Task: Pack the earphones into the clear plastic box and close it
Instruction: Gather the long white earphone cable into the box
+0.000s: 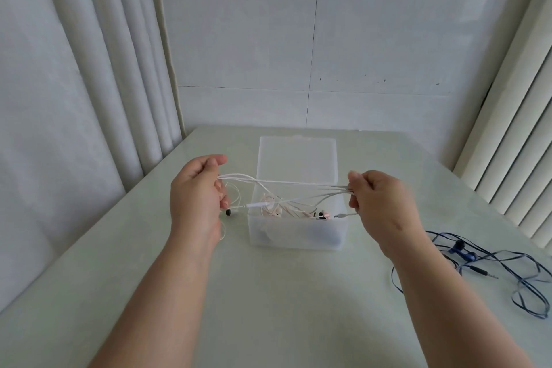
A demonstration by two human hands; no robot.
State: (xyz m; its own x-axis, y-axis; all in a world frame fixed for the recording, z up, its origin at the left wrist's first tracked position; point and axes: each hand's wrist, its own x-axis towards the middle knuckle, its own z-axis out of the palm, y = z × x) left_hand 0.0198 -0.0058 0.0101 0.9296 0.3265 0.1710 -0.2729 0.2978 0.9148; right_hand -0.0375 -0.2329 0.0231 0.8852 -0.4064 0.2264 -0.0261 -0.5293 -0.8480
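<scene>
The left hand (pixel 195 194) and the right hand (pixel 379 203) hover on either side of the clear plastic box (pixel 297 230), each pinched closed on the thin white earphone cable (pixel 286 182), which stretches between them above the open top. The box is frosted, rectangular and straight-walled, its lid (pixel 297 158) standing up at the back, with pale earphones (pixel 298 212) coiled inside. Smooth pale table (pixel 283 308) lies open in front, and flat blue earphones (pixel 493 266) sprawl near its right edge.

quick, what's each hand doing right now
Left hand: closed on the white cable.
Right hand: closed, pinching the same cable's other end.
</scene>
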